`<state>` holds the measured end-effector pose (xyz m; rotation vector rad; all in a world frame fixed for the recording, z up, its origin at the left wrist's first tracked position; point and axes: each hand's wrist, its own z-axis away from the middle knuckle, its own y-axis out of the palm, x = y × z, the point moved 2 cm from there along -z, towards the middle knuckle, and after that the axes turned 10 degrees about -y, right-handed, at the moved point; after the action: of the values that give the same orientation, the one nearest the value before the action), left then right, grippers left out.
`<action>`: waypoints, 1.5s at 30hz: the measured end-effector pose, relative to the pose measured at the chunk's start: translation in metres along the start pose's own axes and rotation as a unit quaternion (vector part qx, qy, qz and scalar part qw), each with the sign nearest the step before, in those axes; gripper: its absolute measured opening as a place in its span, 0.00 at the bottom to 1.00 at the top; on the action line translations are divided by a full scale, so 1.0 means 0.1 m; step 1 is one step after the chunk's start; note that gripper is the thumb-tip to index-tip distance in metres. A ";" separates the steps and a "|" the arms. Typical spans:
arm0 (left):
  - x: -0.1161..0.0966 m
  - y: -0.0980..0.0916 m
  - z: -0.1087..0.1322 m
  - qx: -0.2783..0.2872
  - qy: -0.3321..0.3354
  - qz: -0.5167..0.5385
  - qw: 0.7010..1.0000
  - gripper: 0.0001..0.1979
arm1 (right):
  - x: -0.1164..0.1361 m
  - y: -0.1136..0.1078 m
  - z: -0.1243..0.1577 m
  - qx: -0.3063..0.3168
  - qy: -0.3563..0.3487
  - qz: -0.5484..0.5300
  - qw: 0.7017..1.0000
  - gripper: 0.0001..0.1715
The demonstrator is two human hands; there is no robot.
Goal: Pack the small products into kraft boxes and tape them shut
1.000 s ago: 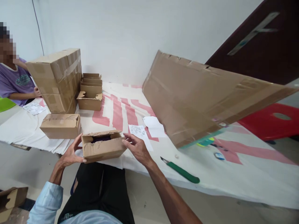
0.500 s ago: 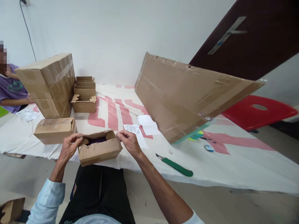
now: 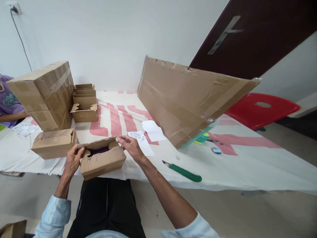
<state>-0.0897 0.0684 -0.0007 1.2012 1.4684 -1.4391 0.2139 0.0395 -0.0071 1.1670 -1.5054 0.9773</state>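
A small cardboard box [image 3: 104,163] with ragged torn edges sits open at the table's front edge, tilted slightly. Something dark purple [image 3: 100,152] shows inside it. My left hand [image 3: 73,158] grips the box's left end, thumb against the rim. At the right back corner, the fingertips of my right hand [image 3: 131,145] pinch the rim. Just left of my left hand stands another small cardboard box [image 3: 53,144] with its top closed. A green-handled knife [image 3: 185,173] lies to the right, blade pointing left. Printed sheets of paper [image 3: 142,142] lie behind my right hand.
A tall taped carton [image 3: 49,94] and several open small boxes [image 3: 84,110] stand at the back left. A large cardboard sheet [image 3: 183,99] leans across the right. Near it are a tape roll [image 3: 216,150] and a red chair [image 3: 262,110]. Another person's arm [image 3: 13,116] shows far left.
My view has shifted slightly, so most of the scene sits further left. Both hands remain on the torn box, which has hardly moved on the table.
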 end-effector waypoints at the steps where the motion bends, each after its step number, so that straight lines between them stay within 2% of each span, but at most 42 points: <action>1: 0.01 0.00 0.00 0.003 -0.001 0.001 1.000 0.17 | 0.00 0.01 -0.02 -0.001 -0.007 0.006 1.000 0.28; 6: 0.04 0.01 -0.01 0.007 0.000 0.013 1.000 0.16 | -0.02 0.05 -0.07 -0.019 -0.044 0.015 0.999 0.20; 12: 0.05 0.01 -0.02 0.002 -0.011 0.012 1.000 0.18 | -0.09 0.04 -0.06 -0.029 -0.048 0.009 0.998 0.16; 15: 0.05 0.01 -0.02 0.000 -0.022 0.015 1.000 0.19 | -0.11 0.02 -0.09 -0.026 -0.079 0.021 0.996 0.17; 18: 0.04 0.01 -0.03 -0.002 -0.033 0.016 0.999 0.20 | -0.13 0.01 -0.13 0.016 -0.114 0.056 0.992 0.20; 21: 0.04 0.01 -0.06 -0.005 -0.049 0.022 0.999 0.23 | -0.15 0.02 -0.19 0.046 -0.122 0.065 0.989 0.18; 26: 0.05 0.01 -0.12 0.013 -0.057 0.041 0.997 0.26 | -0.17 0.04 -0.25 0.017 -0.165 0.079 0.983 0.18; 34: 0.08 0.02 -0.23 0.031 -0.056 0.053 0.997 0.28 | -0.08 0.03 -0.35 0.002 -0.280 0.146 0.949 0.14; 38: 0.07 0.02 -0.23 0.033 -0.054 0.064 0.996 0.28 | 0.00 0.02 -0.39 0.018 -0.308 0.175 0.935 0.10; 45: 0.07 0.04 -0.19 0.048 -0.072 0.098 0.991 0.28 | 0.13 0.00 -0.40 0.048 -0.330 0.197 0.922 0.11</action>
<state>-0.0860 0.0878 -0.0070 1.2361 1.1613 -1.4416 0.2212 0.0749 0.0148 1.3745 -2.3206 0.9721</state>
